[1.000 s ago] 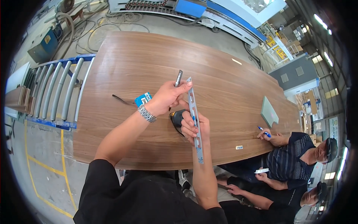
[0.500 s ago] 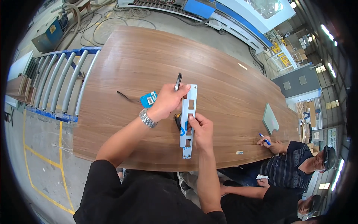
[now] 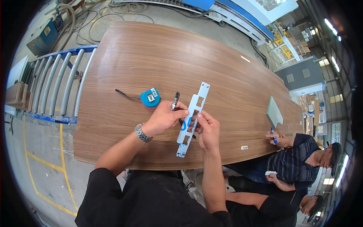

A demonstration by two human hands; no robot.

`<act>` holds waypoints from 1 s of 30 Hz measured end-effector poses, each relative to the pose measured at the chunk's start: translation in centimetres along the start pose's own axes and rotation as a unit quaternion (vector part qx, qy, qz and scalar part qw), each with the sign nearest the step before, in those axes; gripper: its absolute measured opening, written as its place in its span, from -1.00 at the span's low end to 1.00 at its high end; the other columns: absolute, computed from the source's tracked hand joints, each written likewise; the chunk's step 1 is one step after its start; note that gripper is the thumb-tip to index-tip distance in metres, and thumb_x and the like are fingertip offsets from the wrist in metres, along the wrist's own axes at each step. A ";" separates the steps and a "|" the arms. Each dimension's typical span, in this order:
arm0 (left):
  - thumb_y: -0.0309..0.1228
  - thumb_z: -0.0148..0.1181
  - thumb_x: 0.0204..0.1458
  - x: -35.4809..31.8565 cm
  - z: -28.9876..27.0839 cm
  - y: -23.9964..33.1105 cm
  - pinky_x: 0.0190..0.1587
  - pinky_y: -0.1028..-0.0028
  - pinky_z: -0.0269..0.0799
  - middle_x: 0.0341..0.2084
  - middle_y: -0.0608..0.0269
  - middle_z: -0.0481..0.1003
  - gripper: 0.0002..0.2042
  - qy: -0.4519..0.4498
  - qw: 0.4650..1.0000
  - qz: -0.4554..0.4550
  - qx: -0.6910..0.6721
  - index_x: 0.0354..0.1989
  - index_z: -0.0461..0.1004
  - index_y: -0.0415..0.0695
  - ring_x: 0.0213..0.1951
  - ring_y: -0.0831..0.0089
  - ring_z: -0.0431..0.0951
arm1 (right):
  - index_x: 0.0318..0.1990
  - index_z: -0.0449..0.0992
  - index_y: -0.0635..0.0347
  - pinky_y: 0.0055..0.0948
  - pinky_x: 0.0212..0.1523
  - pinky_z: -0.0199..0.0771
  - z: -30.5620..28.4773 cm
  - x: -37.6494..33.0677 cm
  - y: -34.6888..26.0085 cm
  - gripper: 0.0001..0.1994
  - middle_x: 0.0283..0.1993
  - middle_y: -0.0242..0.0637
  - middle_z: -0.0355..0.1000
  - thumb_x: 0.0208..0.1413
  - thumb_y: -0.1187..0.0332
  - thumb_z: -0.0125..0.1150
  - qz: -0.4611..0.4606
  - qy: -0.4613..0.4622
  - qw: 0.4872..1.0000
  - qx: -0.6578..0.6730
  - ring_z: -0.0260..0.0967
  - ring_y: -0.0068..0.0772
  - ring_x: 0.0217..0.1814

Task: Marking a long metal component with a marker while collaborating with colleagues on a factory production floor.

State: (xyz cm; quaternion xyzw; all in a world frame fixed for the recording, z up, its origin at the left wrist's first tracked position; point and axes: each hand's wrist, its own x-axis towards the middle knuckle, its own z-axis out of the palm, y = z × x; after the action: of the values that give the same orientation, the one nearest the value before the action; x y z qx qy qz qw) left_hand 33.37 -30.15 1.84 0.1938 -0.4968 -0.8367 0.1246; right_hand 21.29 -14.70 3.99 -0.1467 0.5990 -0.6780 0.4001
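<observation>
Both my hands hold a long metal strike plate (image 3: pixel 192 104) above the brown wood-grain panel. It has rectangular cutouts, small screw holes and pale film with blue print, and it leans with its top to the right. My left hand (image 3: pixel 163 118) pinches its left edge and also keeps a black and silver pen-like tool (image 3: pixel 176 101) between the fingers. My right hand (image 3: pixel 209 130) grips the right edge with thumb and fingers. A blue tape measure (image 3: pixel 150 97) with a dark strap lies just beyond my left hand. Something black (image 3: pixel 194 136) shows partly behind the plate.
The wood-grain panel (image 3: pixel 151 56) spreads out before me. A pale green board (image 3: pixel 273 111) lies at its right, near a co-worker's hand holding a blue marker (image 3: pixel 274 136). Another person stands close on my right. A roller conveyor (image 3: pixel 64 83) adjoins the left side.
The plate has tilted from nearly upright to leaning right. My left hand has slid down from its top to the middle of its left edge, uncovering the tape measure.
</observation>
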 end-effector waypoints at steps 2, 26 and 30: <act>-0.39 0.35 0.26 0.1 0.3 -0.1 -0.64 0.60 0.10 -0.59 0.44 0.49 -0.86 0.008 0.999 -0.029 -0.012 -0.24 0.64 -0.23 -0.66 0.73 0.30 | 0.10 0.58 0.40 -0.43 -0.29 0.68 -0.6 0.0 1.1 -0.74 -0.19 -0.18 0.65 0.44 0.39 0.15 -0.006 0.013 1.000 -0.002 0.63 -0.41 -0.30; -0.39 0.37 0.12 19.4 -5.5 -4.2 -0.37 0.26 0.44 -0.60 0.08 0.59 -0.80 0.004 0.857 0.072 0.510 -0.33 0.66 -0.33 -0.51 0.37 0.58 | 0.04 0.63 0.15 -0.26 -0.36 0.53 -8.9 -7.8 9.4 -0.78 -0.40 -0.09 0.58 0.27 0.43 0.28 -0.256 0.391 0.794 -0.389 0.58 -0.12 -0.41; -0.30 0.43 0.07 20.2 -4.2 -4.4 -0.28 0.18 0.54 -0.51 -0.12 0.65 -0.74 0.004 0.816 0.080 0.572 -0.30 0.70 -0.31 -0.41 0.11 0.70 | 0.02 0.63 0.15 -0.22 -0.35 0.55 -9.5 -7.8 9.5 -0.79 -0.39 -0.10 0.59 0.27 0.41 0.28 -0.290 0.388 0.791 -0.373 0.58 -0.06 -0.39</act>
State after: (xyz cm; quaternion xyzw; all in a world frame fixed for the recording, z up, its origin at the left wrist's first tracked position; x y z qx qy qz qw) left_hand 17.12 -39.47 -7.85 0.1925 -0.8993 -0.3881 0.0597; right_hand 23.26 -2.14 -5.00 -0.1759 0.8393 -0.4864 -0.1674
